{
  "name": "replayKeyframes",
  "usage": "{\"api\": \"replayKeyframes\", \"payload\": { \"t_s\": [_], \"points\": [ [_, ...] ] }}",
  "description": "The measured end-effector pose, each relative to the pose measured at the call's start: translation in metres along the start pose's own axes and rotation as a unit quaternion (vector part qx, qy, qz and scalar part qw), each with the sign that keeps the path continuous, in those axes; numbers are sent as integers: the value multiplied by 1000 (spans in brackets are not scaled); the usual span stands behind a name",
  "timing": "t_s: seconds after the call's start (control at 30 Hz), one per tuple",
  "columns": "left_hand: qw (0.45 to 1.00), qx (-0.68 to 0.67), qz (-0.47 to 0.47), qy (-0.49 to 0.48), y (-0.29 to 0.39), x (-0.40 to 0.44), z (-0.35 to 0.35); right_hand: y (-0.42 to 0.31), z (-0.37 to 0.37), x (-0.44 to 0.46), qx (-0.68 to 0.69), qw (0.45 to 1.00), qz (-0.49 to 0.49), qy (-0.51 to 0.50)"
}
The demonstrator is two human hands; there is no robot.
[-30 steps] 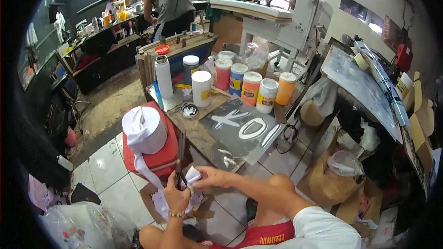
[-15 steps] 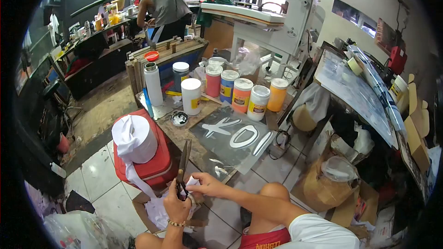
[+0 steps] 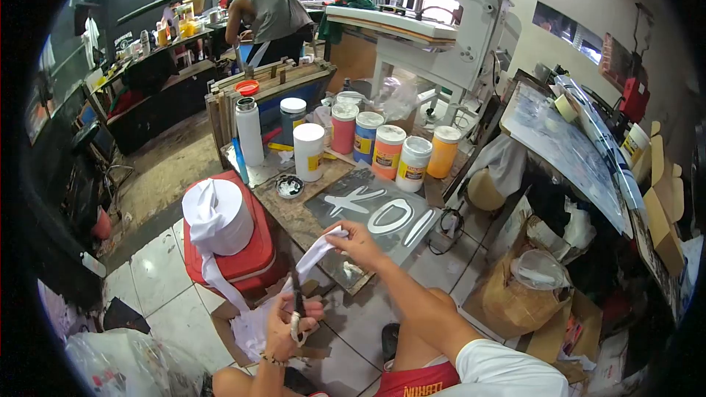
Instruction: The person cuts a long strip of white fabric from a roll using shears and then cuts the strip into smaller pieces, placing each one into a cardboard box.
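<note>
My left hand point(image 3: 288, 323) holds a pair of dark scissors point(image 3: 297, 295), its blades pointing up beside a strip of white fabric point(image 3: 315, 253). Pinched in my right hand point(image 3: 354, 244) is the upper end of that strip, which slants down toward a cardboard box point(image 3: 224, 332) with a heap of white fabric point(image 3: 251, 329). A large white fabric roll point(image 3: 234, 222) rests on a red cooler point(image 3: 257, 265) at the left, and its tail hangs down to the box.
A low table point(image 3: 283, 209) carries a dark sheet with white lettering point(image 3: 349, 209), a white jar point(image 3: 308, 158), a white bottle point(image 3: 250, 136) and several paint jars point(image 3: 387, 154). Another person point(image 3: 272, 18) bends over at the back left. A paper bag point(image 3: 518, 294) stands at the right.
My right hand has moved up and to the right, drawing out the white strip. My left hand still has the scissors, now beside the strip, and its fingers have spread somewhat.
</note>
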State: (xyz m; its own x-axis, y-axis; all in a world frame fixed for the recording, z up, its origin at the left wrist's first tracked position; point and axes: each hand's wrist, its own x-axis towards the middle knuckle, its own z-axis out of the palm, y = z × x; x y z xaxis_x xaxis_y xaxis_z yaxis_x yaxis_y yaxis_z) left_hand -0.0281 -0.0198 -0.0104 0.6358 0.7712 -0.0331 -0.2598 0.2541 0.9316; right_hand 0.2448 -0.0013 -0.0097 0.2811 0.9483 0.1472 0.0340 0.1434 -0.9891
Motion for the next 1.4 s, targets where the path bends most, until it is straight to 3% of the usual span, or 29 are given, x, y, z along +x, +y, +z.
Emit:
{"api": "replayKeyframes", "payload": {
  "t_s": [0.07, 0.1, 0.17, 0.3, 0.47, 0.53, 0.67, 0.73, 0.87, 1.03, 1.4],
  "points": [
    [984, -153, -52, -69, -26, -9, 8, -7, -9, 1, 25, 999, 25, 15],
    [984, -156, -52, -66, -30, -15, 16, -12, -14, 1, 5, 1000, 25, 18],
    [958, -221, -146, -111, -37, -26, 32, -16, -22, 1, 19, 999, 18, 22],
    [938, -213, -182, -203, -68, -33, 42, -24, -40, -1, -4, 999, 0, 44],
    [931, -205, -210, -218, -89, -27, 40, -28, -42, -4, 40, 997, 40, 56],
    [893, -312, -288, -150, -99, -20, 36, -36, -34, -13, 44, 995, 72, 47],
    [926, -283, -217, -124, -66, -9, 31, -39, -24, -20, 94, 993, 66, -16],
    [952, -247, -123, -131, -59, -4, 24, -42, -22, -23, 113, 990, 80, -25],
    [968, -189, -119, -116, -50, 1, 11, -41, -19, -25, 149, 987, 55, -26],
    [970, -176, -109, -130, -46, 4, 8, -41, -17, -24, 211, 969, 81, -97],
    [990, -90, -64, -89, -28, 7, -5, -41, -26, -23, 168, 978, 75, -95]
  ]
}}
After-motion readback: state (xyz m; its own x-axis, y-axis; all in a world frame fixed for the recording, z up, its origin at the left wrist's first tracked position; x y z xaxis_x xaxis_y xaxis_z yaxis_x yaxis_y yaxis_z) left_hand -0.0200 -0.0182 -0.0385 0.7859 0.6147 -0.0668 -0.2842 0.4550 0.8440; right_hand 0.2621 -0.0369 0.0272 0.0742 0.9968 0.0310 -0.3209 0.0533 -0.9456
